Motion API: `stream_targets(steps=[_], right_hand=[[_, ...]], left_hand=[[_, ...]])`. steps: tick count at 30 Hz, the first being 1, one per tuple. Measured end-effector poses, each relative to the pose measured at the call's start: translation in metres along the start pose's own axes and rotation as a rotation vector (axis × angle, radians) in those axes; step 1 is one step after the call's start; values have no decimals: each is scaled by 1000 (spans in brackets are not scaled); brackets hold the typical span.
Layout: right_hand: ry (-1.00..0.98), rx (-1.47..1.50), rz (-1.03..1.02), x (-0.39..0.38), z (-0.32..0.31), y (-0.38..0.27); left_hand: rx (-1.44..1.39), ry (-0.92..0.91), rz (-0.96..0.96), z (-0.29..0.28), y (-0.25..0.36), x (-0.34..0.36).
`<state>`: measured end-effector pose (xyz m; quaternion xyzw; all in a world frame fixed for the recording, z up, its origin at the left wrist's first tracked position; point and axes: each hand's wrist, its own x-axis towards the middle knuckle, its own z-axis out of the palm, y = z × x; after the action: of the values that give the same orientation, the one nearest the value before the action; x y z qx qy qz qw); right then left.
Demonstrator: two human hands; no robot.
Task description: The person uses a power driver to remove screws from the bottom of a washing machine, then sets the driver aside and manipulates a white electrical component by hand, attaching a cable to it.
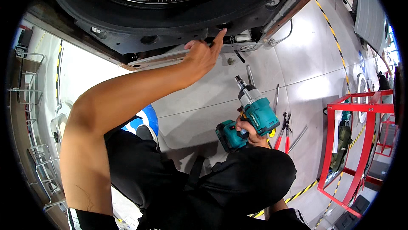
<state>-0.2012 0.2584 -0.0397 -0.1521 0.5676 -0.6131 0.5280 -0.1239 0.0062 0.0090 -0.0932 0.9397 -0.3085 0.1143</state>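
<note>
Head view: left hand (203,55) open, fingertip on black housing (178,30); right hand (250,131) grip around teal drill (250,115).

Pale grey glossy floor (306,51), panel seams showing, overhead light glaring off it. Yellow-black hazard tape (329,28) runs diagonally across the floor above the red steel frame (365,115); another strip passes under the frame's lower corner. Red frame stands at the right edge. Grey ribbed panel (370,15) well above it, top right. Metal racking (29,102) far across from the frame, along the left edge.
</note>
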Motion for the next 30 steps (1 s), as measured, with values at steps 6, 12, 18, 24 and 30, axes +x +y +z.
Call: stream_targets(steps=[6,12,18,24,30], right_hand=[[-33,20,5,-5,-10,-2],[-10,17,29,-6,-7,-7],[-64,33,-1,-1,-6,15],[-47,6,-31,-7,-11,6],[-79,-110,34,-2,-15,13]], left_hand=[[165,-138,-88,0,-8,29],[139,-183,4,-3,-7,30],[73,-193,-131,11,-7,18],[22,-27,42,-13,-10,27],[-71,92,-45,-25,1,32]])
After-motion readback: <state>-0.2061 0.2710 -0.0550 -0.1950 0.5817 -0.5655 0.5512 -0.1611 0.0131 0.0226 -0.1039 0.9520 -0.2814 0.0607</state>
